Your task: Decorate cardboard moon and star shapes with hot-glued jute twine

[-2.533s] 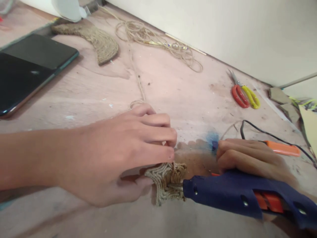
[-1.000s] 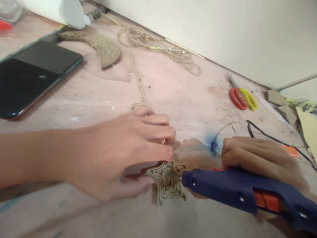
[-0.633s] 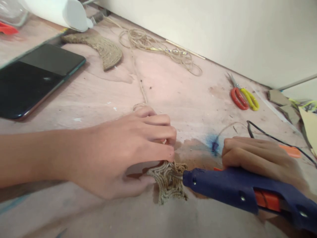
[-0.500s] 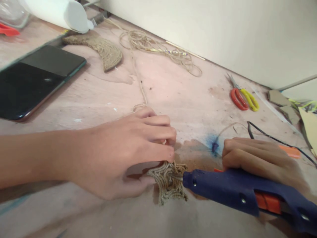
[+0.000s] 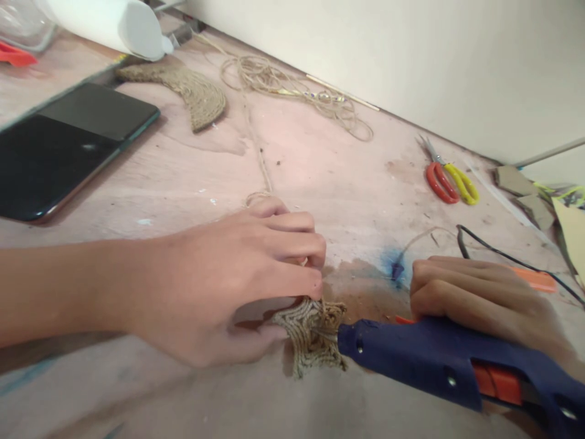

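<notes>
A small star covered in rows of jute twine (image 5: 304, 344) lies on the work surface. My left hand (image 5: 237, 280) grips its upper left side, thumb on one edge and index finger on the top point. Twine (image 5: 261, 164) runs from under the curled fingers toward the back. My right hand (image 5: 470, 299) is closed around a dark blue hot glue gun (image 5: 411, 356) with an orange trigger, lying on its side. The gun's metal nozzle (image 5: 325, 333) points left and is at the middle of the star. Part of the right hand is hidden behind the gun.
A phone (image 5: 68, 152), a twine-covered crescent (image 5: 183, 91) and a white bottle (image 5: 109, 27) are at the left. Loose twine (image 5: 274, 82) lies along the wall. Scissors (image 5: 445, 174) rest at the right, with a black cord (image 5: 507, 253) and cardboard scraps (image 5: 525, 189) nearby.
The glue gun has shifted very slightly downward, its nozzle still at the star's middle. My left hand and the star have stayed in place.
</notes>
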Motion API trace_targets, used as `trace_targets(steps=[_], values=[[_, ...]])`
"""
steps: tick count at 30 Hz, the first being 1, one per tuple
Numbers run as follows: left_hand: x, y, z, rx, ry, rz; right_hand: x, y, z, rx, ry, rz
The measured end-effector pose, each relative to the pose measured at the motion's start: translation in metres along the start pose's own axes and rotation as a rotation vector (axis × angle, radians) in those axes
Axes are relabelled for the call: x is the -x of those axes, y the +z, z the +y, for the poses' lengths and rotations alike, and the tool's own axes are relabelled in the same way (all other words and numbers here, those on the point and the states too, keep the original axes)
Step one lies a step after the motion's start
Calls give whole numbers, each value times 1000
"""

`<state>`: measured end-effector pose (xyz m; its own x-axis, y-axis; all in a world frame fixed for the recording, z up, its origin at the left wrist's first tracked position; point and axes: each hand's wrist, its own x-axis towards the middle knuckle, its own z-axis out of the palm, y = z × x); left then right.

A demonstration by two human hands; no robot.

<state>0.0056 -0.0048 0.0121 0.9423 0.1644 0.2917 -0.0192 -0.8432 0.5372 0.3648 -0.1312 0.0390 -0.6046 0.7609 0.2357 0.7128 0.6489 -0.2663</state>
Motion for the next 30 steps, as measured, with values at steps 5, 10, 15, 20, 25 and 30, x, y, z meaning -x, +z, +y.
trace_targets(steps=[5,10,15,20,25,30], values=[[-1,-1,2,-10,-24,-6,0,9,4,-124,-26,43],[-2,-1,1,0,-15,-3,2,8,3,-129,-36,26],[0,-2,2,7,-22,-8,3,7,4,-71,-54,47],[-1,-2,0,21,-1,-9,1,8,6,-112,-67,37],[-3,-2,0,4,-10,-12,-1,5,5,-113,-37,42],[-1,-6,4,10,-19,-12,-6,6,5,-90,-77,40]])
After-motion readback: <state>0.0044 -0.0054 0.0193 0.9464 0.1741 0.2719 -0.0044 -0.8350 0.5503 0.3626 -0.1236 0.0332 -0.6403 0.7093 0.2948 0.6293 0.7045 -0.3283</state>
